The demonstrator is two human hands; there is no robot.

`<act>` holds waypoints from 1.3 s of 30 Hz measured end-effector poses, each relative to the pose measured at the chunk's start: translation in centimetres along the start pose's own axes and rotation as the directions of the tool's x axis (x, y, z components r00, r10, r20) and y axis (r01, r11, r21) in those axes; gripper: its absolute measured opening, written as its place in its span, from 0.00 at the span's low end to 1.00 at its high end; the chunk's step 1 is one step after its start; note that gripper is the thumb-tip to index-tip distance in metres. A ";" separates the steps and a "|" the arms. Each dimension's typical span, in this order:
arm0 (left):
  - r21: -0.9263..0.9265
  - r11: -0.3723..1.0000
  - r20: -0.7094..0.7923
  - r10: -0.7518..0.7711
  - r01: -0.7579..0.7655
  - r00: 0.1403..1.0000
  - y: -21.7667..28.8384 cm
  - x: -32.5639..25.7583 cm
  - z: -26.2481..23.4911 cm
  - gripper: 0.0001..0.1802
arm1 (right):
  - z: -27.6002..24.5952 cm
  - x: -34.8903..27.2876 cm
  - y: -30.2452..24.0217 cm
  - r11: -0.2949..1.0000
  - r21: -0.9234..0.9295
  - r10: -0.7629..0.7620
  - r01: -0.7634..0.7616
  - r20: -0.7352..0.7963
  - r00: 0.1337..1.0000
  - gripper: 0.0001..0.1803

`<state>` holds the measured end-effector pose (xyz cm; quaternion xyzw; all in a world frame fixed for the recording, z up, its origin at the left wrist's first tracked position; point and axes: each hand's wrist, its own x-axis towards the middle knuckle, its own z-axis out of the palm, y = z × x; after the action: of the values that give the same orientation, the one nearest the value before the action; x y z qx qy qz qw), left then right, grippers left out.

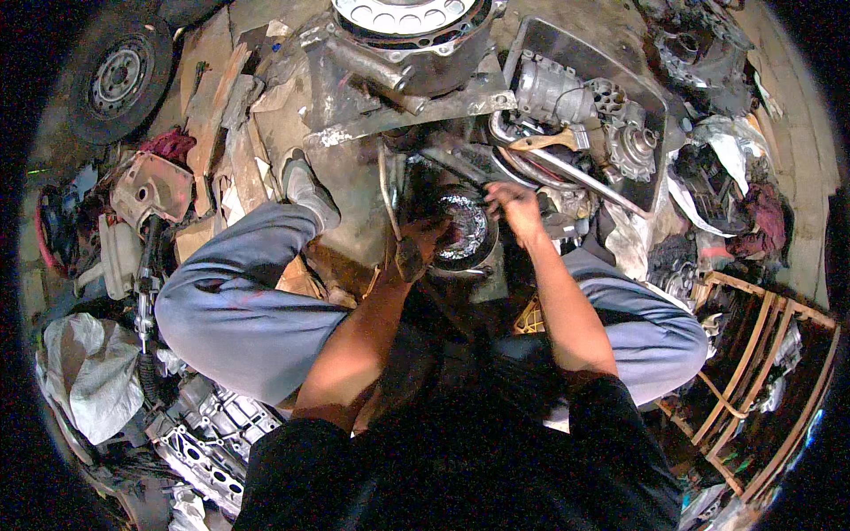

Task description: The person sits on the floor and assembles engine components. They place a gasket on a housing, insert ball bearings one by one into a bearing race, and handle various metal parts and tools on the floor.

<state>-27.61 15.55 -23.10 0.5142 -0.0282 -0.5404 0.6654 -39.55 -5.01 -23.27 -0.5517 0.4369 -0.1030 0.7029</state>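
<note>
The half-curled, blurred right hand (516,208) is at two o'clock of the round pan (480,228) ahead of the torso (460,442); the shadowed left hand (418,249) reaches in from eight. I cannot tell whether either grips anything.

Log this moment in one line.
Left hand: at left side of round black pan | Right hand: at pan's upper right, grip unclear | Nearby: wooden-handled paintbrush
</note>
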 end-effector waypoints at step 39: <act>-0.456 0.866 0.155 -0.150 0.205 0.977 -10.0 2.2 -8.4 0.40 | 4.7 1.8 11.5 -0.269 -0.920 0.035 0.283 0.285 0.958 0.22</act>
<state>-28.63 20.57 -35.37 0.3066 0.1129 -0.6184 0.7147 -38.97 1.35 -34.10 -0.9399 0.2135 0.2661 0.0164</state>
